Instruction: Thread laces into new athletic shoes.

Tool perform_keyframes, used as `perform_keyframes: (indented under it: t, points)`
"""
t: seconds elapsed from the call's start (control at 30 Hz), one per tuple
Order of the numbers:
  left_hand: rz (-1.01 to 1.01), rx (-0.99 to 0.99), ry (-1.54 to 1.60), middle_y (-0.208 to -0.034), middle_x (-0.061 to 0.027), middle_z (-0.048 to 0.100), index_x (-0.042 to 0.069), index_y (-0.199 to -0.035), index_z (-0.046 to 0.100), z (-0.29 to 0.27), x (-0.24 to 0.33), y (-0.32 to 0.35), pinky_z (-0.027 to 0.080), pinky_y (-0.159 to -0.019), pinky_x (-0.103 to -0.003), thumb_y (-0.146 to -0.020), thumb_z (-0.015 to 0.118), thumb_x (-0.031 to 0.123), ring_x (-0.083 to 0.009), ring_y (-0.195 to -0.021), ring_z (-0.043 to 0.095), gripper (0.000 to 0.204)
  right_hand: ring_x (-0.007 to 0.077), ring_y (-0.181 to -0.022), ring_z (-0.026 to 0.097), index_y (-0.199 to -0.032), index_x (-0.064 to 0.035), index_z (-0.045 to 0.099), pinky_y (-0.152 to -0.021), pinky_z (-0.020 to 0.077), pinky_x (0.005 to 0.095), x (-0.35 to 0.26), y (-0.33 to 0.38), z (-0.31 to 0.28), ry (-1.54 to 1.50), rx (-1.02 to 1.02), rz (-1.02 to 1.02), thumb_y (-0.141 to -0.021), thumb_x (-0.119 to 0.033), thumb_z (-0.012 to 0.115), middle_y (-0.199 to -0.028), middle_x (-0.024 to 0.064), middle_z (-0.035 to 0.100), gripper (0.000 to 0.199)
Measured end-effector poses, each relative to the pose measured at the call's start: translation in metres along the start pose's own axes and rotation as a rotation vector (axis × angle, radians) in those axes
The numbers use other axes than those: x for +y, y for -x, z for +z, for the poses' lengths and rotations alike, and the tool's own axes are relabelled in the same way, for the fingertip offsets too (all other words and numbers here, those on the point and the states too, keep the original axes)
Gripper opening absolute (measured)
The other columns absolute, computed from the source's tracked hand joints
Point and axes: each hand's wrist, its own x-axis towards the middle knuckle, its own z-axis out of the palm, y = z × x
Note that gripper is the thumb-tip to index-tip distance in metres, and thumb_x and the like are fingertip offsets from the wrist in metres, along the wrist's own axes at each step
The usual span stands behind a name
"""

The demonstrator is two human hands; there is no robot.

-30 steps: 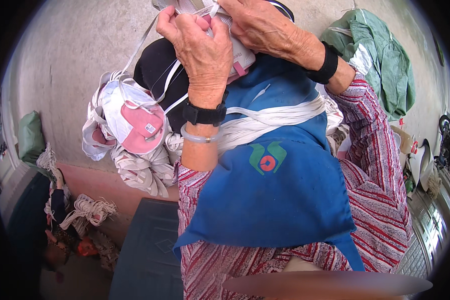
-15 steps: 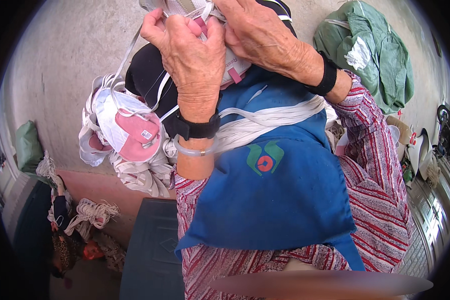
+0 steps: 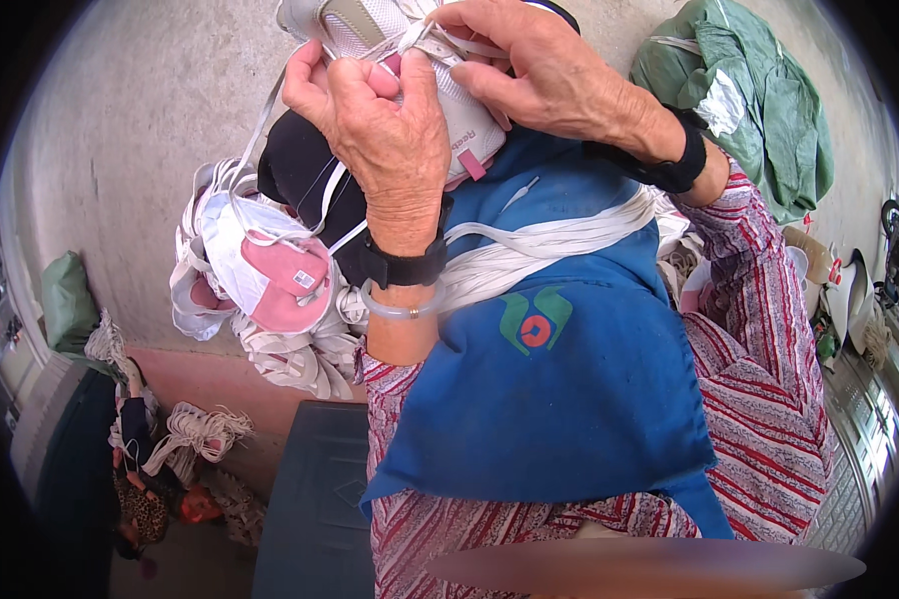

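A white mesh and pink sneaker upper (image 3: 466, 118) lies over my lap at the top of the view. My left hand (image 3: 395, 140) is closed in a pinch on a white shoelace (image 3: 415, 38) at the lacing. My right hand (image 3: 559, 75) is curled over the other side of the lacing, with lace running beneath its fingers. Its thumb and forefinger are a little apart; the other fingertips are partly hidden. A bundle of white shoelaces (image 3: 554, 245) lies across my blue apron (image 3: 529, 419), below the upper.
Several white and pink shoe uppers (image 3: 270, 270) are piled left of my lap. A green sack (image 3: 744, 95) stands on the concrete floor (image 3: 170, 110) at the upper right. At lower left are another person (image 3: 145, 499), more lace bundles (image 3: 202, 431) and a dark, flat-topped surface (image 3: 315, 499).
My right hand has shifted right and its thumb and forefinger have parted, uncovering more of the lacing. My left hand keeps its pinch. The whole view has shifted slightly.
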Motion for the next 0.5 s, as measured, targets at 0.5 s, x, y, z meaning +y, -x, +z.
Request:
perform_keyframes:
  t: [0.5]
  points:
    - [0.001, -0.022, 0.026, -0.115, -0.0310, 0.037, 0.000, -0.073, 0.045, 0.004, 0.005, 0.001, 0.034, -0.095, -0.042, -0.077, 0.072, 0.009, -0.0393, -0.118, 0.039, 0.029, 0.0357, -0.066, 0.060, -0.071, 0.0013, 0.057, -0.057, 0.0475, 0.0396, 0.003, -0.018, 0.008, 0.168, 0.214, -0.053, -0.080, -0.010, 0.060, -0.069, 0.0197, 0.058, 0.015]
